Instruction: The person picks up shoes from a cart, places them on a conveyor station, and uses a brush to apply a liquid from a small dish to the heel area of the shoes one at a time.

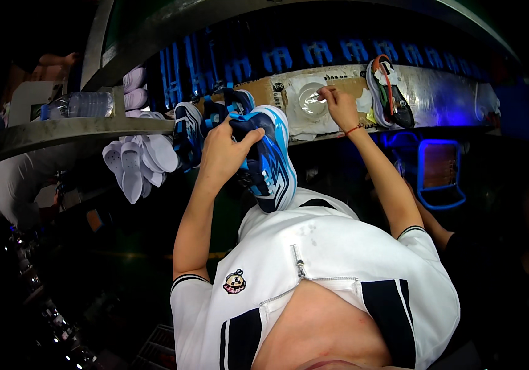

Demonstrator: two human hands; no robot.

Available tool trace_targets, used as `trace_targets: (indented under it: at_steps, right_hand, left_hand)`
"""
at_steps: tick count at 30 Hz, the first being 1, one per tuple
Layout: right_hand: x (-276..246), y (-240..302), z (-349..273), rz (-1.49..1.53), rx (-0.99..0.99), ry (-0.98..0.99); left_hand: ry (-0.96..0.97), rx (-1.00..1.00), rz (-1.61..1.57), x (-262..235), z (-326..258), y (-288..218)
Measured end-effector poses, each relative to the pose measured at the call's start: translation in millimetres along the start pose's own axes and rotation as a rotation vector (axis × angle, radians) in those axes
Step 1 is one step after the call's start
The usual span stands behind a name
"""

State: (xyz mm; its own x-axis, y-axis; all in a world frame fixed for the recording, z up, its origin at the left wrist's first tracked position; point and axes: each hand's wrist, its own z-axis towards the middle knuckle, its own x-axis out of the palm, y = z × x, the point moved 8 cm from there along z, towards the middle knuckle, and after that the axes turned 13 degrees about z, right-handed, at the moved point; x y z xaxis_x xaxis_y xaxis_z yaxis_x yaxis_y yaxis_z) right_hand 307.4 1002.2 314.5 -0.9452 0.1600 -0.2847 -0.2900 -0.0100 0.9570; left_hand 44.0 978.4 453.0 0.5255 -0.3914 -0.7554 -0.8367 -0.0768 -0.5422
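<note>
My left hand (226,147) is closed round the heel end of a blue sneaker (270,154) with a white sole. The sneaker is held up in front of my body, toe downward, its sole edge facing right. My right hand (341,106) is over the bench, thumb and fingers pinched together beside a clear round dish (312,100). Whatever is between those fingertips is too small to make out. Just left of my left hand, more dark blue sneakers (188,128) stand at the bench edge.
A dark shoe with orange and red parts (390,92) lies on the bench (440,102) at right. Several pale clog-like shoes (132,161) hang at left, below a rail carrying a plastic bottle (82,105). Blue-lit fixtures (276,58) line the back. A blue-framed stool (440,172) stands right.
</note>
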Motion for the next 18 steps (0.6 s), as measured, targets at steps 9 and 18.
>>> trace_targets:
  at_steps: [9, 18]
  right_hand:
    - [-21, 168, -49, 0.433, -0.285, 0.106]
    - [-7, 186, -50, 0.23, -0.509, 0.17]
  left_hand:
    - [-0.009, 0.091, 0.082, 2, -7, -33]
    - [-0.008, 0.125, 0.134, 2, -12, -44]
